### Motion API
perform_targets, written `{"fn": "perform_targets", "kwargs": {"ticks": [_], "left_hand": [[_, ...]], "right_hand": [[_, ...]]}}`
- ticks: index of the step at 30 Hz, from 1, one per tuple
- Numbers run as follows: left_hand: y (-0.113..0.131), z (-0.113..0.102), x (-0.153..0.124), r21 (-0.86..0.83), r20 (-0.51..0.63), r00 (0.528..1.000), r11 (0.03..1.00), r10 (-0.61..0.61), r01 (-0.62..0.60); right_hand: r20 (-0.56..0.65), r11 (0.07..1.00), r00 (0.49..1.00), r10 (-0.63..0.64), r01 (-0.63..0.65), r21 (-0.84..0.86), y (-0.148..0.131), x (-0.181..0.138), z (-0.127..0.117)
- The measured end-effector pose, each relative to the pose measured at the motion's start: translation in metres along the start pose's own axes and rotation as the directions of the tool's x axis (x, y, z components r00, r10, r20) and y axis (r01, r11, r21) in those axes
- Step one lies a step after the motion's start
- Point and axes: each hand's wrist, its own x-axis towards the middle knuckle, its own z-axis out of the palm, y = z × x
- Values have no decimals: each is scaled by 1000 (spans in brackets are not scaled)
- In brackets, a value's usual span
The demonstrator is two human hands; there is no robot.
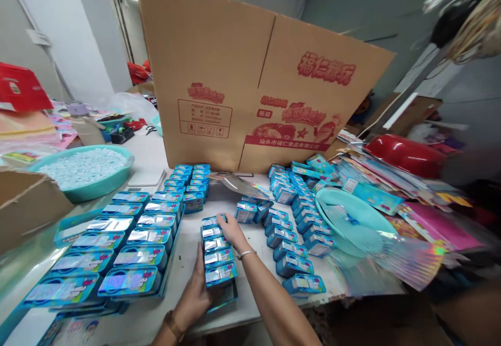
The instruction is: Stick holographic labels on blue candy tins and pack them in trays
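A single row of small blue packs (220, 273) with shiny tops stands in a narrow blue tray (224, 300) at the table's front middle. The near end of the tray shows bare beyond the last pack. Along its left side lies my left hand (194, 289), gripping the tray with the fingers mostly hidden beneath and behind it. My right hand (233, 231) reaches over the far end, fingers curled on the farthest pack there. Just beyond, a few loose blue packs (246, 213) lie close to my right hand.
Two-row filled trays (133, 257) stand at left, with more packs (307, 215) lined up at right. A large cardboard box (203, 48) rises behind. A teal basin (82, 168) of pale pieces is left; another basin (344, 241) with iridescent film sits right.
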Motion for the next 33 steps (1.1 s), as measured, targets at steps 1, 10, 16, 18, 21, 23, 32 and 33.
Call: {"fn": "perform_targets", "kwargs": {"ticks": [1,10,16,18,21,23,32,33], "left_hand": [[-3,0,-1,13,-18,1000,1000,-7,8],[-22,-5,19,5,-99,995,1000,-24,24],[-15,-1,24,-152,-161,984,987,-77,52],[-16,5,12,-174,-195,973,981,-121,87],[-17,17,-13,-190,-233,956,973,-178,135],[-15,24,-27,-197,-242,952,970,-186,140],[-21,29,-38,-237,-252,955,967,-159,98],[-23,30,-38,-227,-260,953,969,-158,99]], "right_hand": [[-60,999,997,-44,43,-16,-3,-3,-8],[0,383,866,-500,221,-897,15,-13,-64],[49,381,857,-513,278,-882,11,-24,-77],[42,468,863,-503,313,-827,-6,-44,-91],[103,578,894,-437,366,-729,-40,-96,-114],[224,627,902,-368,419,-657,-62,-134,-123],[530,469,763,-369,645,-603,-58,-167,-38],[532,472,764,-364,644,-602,-53,-162,-30]]}}
